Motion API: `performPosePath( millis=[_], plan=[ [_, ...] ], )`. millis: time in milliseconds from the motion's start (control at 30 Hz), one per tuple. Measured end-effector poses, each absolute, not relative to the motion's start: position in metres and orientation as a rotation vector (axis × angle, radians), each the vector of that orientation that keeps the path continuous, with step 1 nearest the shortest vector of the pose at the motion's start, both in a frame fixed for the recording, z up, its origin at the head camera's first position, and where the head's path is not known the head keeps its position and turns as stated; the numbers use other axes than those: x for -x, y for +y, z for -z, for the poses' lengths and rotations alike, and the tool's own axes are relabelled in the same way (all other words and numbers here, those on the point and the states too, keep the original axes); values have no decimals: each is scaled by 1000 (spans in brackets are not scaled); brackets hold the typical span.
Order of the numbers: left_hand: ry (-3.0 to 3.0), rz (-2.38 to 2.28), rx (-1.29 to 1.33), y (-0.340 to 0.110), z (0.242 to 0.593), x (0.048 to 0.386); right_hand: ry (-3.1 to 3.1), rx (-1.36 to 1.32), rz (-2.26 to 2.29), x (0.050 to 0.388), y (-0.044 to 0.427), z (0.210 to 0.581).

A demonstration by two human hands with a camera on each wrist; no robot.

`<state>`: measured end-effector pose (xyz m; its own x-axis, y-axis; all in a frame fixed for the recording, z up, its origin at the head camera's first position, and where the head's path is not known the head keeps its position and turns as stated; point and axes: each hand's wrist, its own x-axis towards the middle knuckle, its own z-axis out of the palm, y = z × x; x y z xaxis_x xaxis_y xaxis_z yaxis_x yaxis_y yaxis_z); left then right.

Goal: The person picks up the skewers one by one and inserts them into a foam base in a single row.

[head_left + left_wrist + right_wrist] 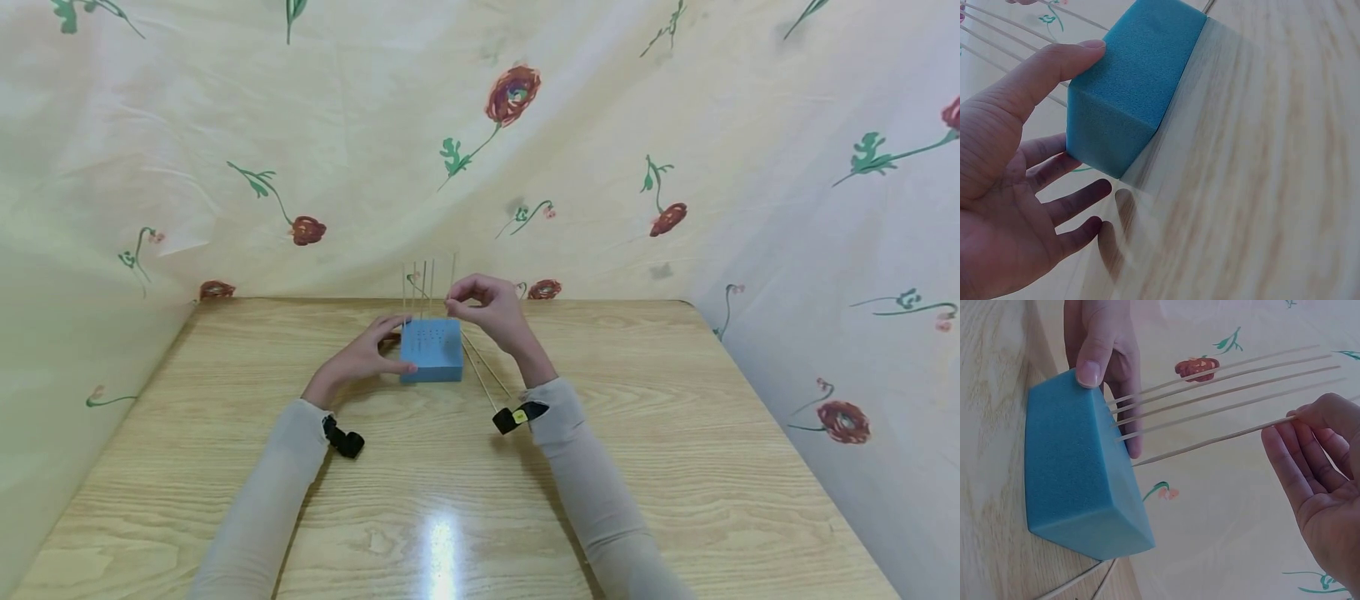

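Note:
A blue foam block (432, 354) rests on the table, its top dotted with small holes. My left hand (360, 350) holds it at the left side: the thumb presses the near top edge, and some fingers reach behind it. Several thin wooden skewers (1225, 395) stand upright from the block's top in a row. Between thumb and fingertips, my right hand (1329, 450) pinches another wooden skewer (1210, 442) above the block's right part. That skewer's lower end meets the top face; how deep it sits cannot be told.
To the right of the block, two loose skewers (480, 372) lie on the wooden table (637, 467), partly under my right forearm. A flowered cloth (360, 125) hangs behind the table and along its sides. A camera is strapped to each wrist.

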<state>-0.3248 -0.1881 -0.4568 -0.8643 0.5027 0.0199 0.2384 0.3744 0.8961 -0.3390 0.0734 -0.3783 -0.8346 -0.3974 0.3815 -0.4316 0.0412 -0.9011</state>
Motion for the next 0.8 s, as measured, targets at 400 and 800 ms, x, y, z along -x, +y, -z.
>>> performPosePath(
  millis=[400,800],
  plan=[
    [2419,-1446,-604,-186,451,322,-2212,-887,-2021,338,67,380],
    [2417,-1449,-608,-186,452,322,-2196,-914,-2023,337,65,383]
  ],
)
